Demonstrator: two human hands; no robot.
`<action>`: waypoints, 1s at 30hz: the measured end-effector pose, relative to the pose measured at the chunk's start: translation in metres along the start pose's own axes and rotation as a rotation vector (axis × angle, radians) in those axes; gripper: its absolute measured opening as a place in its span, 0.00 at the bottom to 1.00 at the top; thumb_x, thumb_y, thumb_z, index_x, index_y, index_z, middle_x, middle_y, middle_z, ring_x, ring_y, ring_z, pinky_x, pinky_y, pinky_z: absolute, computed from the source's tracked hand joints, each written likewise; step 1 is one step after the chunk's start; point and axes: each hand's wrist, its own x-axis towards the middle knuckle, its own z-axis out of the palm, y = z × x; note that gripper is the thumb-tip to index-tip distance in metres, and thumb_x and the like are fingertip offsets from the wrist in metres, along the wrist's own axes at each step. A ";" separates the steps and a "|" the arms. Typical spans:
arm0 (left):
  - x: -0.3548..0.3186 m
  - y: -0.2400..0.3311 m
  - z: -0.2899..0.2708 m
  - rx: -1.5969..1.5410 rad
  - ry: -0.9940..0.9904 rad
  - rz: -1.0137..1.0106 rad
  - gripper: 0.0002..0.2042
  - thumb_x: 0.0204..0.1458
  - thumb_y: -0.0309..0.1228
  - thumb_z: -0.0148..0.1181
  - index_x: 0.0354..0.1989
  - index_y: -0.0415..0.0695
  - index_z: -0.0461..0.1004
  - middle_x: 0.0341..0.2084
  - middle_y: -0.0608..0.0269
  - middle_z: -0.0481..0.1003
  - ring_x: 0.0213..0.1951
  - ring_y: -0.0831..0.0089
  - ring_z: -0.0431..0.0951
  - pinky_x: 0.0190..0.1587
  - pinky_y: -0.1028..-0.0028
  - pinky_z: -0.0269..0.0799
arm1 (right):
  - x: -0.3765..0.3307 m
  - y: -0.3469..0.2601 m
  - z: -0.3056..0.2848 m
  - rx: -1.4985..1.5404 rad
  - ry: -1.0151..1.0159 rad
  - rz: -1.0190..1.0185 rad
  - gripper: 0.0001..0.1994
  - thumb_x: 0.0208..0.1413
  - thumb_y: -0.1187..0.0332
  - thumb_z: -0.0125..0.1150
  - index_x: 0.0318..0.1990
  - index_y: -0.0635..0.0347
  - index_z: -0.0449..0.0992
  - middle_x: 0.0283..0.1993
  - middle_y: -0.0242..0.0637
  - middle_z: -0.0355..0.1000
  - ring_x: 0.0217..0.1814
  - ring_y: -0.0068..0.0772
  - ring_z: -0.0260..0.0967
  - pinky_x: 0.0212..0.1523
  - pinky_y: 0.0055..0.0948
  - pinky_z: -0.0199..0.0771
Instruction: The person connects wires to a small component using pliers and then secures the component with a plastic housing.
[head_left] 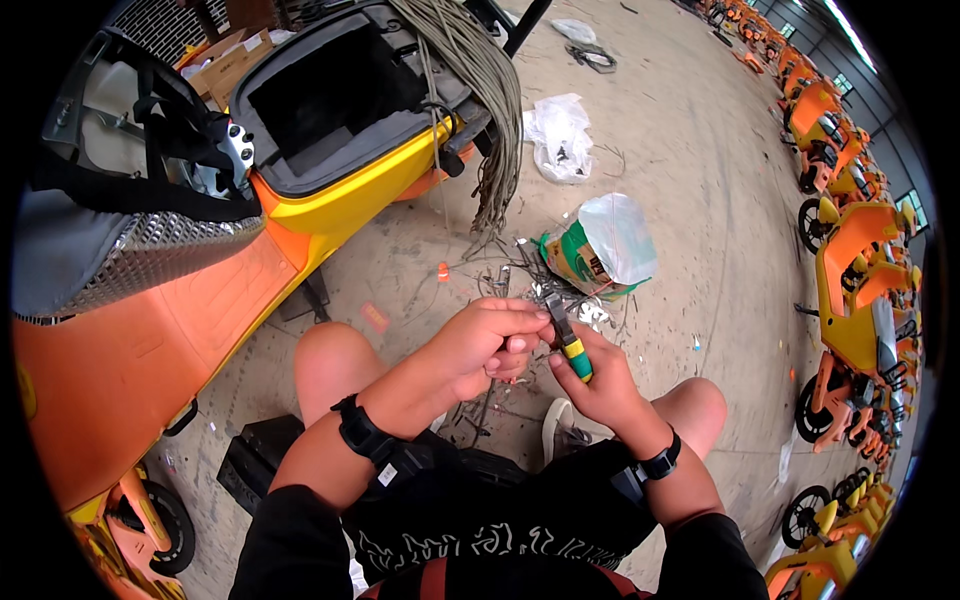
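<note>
In front of my lap, my right hand (607, 382) is closed round pliers (574, 352) with a green and yellow grip, their dark metal head pointing up and away. Close beside that head is my left hand (492, 345), thumb and forefinger pinched together and the other fingers curled. Whatever the left fingertips hold is too small to make out. Just beyond both hands, dark wire scraps and small white bits (594, 314) litter the floor beside a green and white sack (578, 258).
At left stands an orange and yellow scooter (345, 212) with its seat compartment uncovered. A thick bundle of grey-green cables (492, 120) hangs over its end. Clear plastic bags (562, 140) lie on the concrete floor. Rows of similar scooters (850, 290) line the right side.
</note>
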 end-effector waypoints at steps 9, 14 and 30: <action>0.007 -0.005 0.000 -0.025 -0.041 0.056 0.10 0.68 0.32 0.52 0.40 0.38 0.74 0.19 0.75 0.67 0.14 0.86 0.57 0.19 0.81 0.53 | 0.006 0.001 -0.001 -0.041 0.026 0.027 0.12 0.59 0.67 0.67 0.42 0.68 0.79 0.46 0.53 0.78 0.41 0.53 0.78 0.43 0.40 0.78; 0.022 -0.017 -0.007 1.098 0.309 0.702 0.10 0.65 0.34 0.55 0.41 0.39 0.75 0.24 0.60 0.76 0.21 0.64 0.75 0.25 0.66 0.69 | 0.000 -0.011 -0.003 0.013 -0.050 0.366 0.13 0.62 0.63 0.65 0.35 0.68 0.78 0.27 0.47 0.75 0.25 0.39 0.72 0.30 0.38 0.72; -0.004 -0.006 0.007 0.012 0.042 0.031 0.09 0.66 0.29 0.54 0.35 0.38 0.75 0.15 0.78 0.63 0.13 0.86 0.55 0.18 0.82 0.51 | -0.005 -0.007 0.001 -0.008 0.016 0.056 0.10 0.59 0.68 0.66 0.39 0.69 0.79 0.47 0.53 0.78 0.42 0.56 0.79 0.43 0.39 0.79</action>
